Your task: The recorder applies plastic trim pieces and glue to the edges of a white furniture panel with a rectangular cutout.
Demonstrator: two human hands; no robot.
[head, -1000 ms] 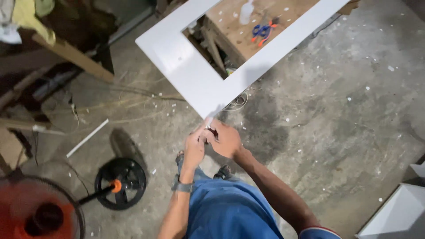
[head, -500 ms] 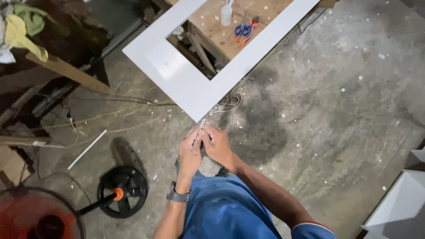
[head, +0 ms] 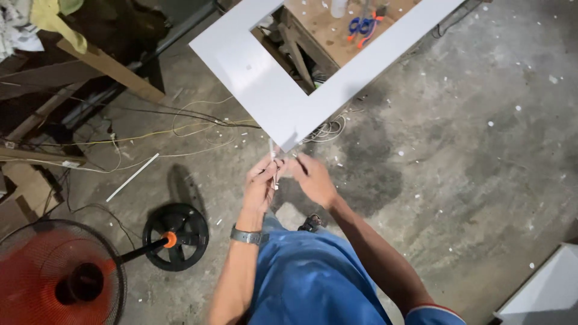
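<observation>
My left hand [head: 261, 183] pinches a thin white strip [head: 274, 161] that stands nearly upright just below the near corner of a white rectangular frame panel [head: 259, 78]. My right hand [head: 313, 178] hovers beside it with fingers loosely curled, its fingertips close to the strip; whether they touch it is unclear. A watch sits on my left wrist. Both hands are held together in front of my blue shirt, about a hand's width from the panel's corner.
The panel rests over a wooden workbench [head: 328, 36] with blue-and-orange scissors [head: 363, 27]. A red pedestal fan [head: 57, 274] with a black round base [head: 176, 236] stands at the lower left. Cables [head: 180, 123], a white stick [head: 132, 176] and wooden planks [head: 111, 69] lie on the concrete floor. Another white panel [head: 545, 292] sits at lower right.
The view has shifted so the white panel sits nearer my hands. My hands have parted slightly, the right one easing off to the side while the left keeps the strip.
</observation>
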